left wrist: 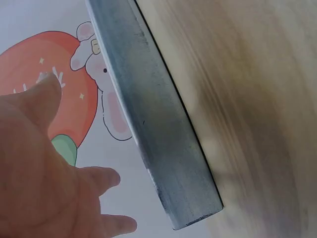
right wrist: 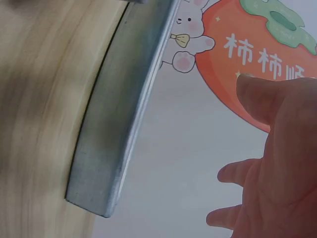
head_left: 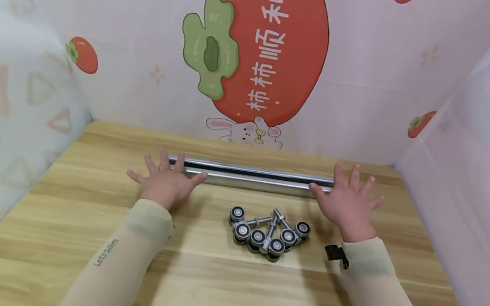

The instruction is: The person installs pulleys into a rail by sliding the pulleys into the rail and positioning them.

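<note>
A silvery metal channel rail (head_left: 250, 183) with a dark slot along its top lies crosswise near the back of the wooden table. My left hand (head_left: 165, 183) is spread with straight fingers over its left end. Over the opposite end, my right hand (head_left: 349, 204) is likewise spread, its thumb beside the front edge. Both wrist views show the rail's side apart from the fingers; neither hand grips anything. Whether the hands touch the rail from above, I cannot tell. In front of it, between the hands, three roller hangers (head_left: 269, 234) with black-rimmed wheels and threaded bolts lie clustered.
A white backdrop (head_left: 149, 25) printed with a big red persimmon and a rabbit rises behind the table's back edge. Pale curtains (head_left: 6, 83) hang along both sides. Bare wooden tabletop (head_left: 231, 300) shows in front of the roller hangers.
</note>
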The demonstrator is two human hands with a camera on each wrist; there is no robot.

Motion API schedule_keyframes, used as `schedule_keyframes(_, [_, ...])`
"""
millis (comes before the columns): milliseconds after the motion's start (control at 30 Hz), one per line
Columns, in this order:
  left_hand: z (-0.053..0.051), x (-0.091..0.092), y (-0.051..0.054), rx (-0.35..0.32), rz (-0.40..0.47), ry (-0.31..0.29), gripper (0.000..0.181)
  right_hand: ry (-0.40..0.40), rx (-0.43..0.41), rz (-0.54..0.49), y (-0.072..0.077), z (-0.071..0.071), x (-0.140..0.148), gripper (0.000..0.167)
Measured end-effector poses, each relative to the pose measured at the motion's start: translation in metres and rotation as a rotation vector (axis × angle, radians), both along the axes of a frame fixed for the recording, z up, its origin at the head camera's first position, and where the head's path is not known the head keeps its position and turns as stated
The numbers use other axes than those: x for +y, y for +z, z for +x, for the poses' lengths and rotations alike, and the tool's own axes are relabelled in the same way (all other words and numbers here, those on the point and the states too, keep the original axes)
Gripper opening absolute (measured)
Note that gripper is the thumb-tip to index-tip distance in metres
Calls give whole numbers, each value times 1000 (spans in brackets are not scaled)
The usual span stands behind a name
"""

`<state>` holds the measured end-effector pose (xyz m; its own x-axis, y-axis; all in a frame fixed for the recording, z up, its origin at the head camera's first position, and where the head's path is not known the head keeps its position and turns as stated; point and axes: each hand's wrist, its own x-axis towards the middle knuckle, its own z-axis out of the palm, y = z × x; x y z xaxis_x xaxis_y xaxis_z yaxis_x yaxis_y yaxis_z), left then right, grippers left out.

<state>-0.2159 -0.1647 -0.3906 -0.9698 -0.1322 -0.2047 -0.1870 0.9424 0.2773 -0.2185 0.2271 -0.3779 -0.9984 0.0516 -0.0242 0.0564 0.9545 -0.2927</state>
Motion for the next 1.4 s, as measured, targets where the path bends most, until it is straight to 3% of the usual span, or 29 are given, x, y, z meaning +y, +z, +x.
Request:
schedule_keyframes(300, [-17, -12, -2, -22, 132, -66, 118, 19, -17, 1, 5, 0, -7, 103])
schedule_keyframes(667, [-36, -42, 8, 72, 225, -161, 79, 64, 9, -17, 19, 0, -11, 96])
schedule_keyframes(1000, [-41, -55, 15, 37, 289, -125, 76, 91, 33, -10, 25, -4, -19, 97])
schedule_keyframes(1233, [-46, -57, 10, 9, 272, -134, 75, 146, 44, -40, 26, -1, -23, 94])
schedule_keyframes(1400, [-49, -56, 7, 4, 267, -141, 74, 170, 5, -58, 28, 2, -26, 91])
